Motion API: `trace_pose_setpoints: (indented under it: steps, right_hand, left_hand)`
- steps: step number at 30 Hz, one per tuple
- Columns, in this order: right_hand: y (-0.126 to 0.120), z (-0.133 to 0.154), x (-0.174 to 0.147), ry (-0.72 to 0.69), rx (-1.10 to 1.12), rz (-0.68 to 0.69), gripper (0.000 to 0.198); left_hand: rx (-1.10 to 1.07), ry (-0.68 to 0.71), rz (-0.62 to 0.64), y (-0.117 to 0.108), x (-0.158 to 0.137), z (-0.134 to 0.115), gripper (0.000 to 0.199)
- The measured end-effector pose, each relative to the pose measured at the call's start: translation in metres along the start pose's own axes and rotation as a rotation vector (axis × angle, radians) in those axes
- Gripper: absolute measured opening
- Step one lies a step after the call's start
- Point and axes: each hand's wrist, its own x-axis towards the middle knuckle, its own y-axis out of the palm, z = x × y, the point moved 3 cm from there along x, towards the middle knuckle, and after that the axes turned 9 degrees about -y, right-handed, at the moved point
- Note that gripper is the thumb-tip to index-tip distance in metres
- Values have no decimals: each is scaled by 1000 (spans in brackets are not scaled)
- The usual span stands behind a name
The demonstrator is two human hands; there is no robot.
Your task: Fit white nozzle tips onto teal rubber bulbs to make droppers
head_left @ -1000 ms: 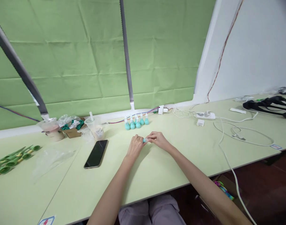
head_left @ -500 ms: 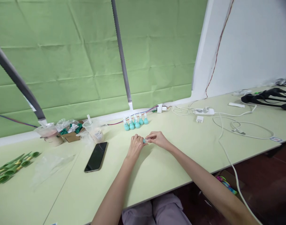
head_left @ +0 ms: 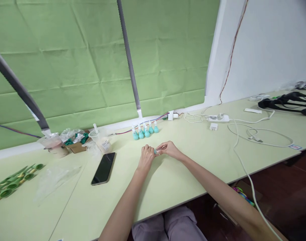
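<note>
A small turquoise bottle (head_left: 155, 151) is held low over the table between my two hands, mostly hidden by fingers. My left hand (head_left: 147, 155) is closed round its body. From the other side, my right hand (head_left: 170, 149) pinches the pale tip end with thumb and fingers. Beyond the hands, several matching turquoise squeeze bottles (head_left: 147, 134) with whitish pointed tops stand upright in a close group.
Left of my arms lies a black phone (head_left: 103, 168). Behind it stand a lidded cup with a straw (head_left: 100, 142), a cardboard box (head_left: 77, 147) and another cup (head_left: 55, 145). Green plastic pieces (head_left: 13, 184) lie far left. A power strip (head_left: 218, 118) and white cables (head_left: 263, 130) spread rightward.
Both hands stay at nearly the same spot on the bottle, with only a slight shift of the fingers. The view has turned a little.
</note>
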Motion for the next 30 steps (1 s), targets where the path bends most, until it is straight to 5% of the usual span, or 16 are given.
trace_pose_setpoints:
  steps: [10, 16, 20, 25, 28, 30]
  right_hand:
    - [1, -6, 3, 128, 150, 48, 35]
    - [7, -17, 2, 61, 54, 43, 23]
    - [15, -16, 4, -47, -123, -14, 28]
    - [13, 41, -4, -227, -239, -150, 45]
    - [13, 103, -44, -352, -96, -316, 28]
    - [24, 140, -81, -465, 69, -274, 26]
  left_hand:
    - [274, 193, -30, -3, -2, -10, 24]
    - [216, 98, -44, 15, -2, -3, 22]
    - [113, 41, -14, 7, 1, 4, 23]
    - [-111, -104, -142, -23, 2, 12, 22]
    - [-245, -256, -227, -29, 4, 31, 25]
    - [-335, -391, -257, -25, 4, 51, 29]
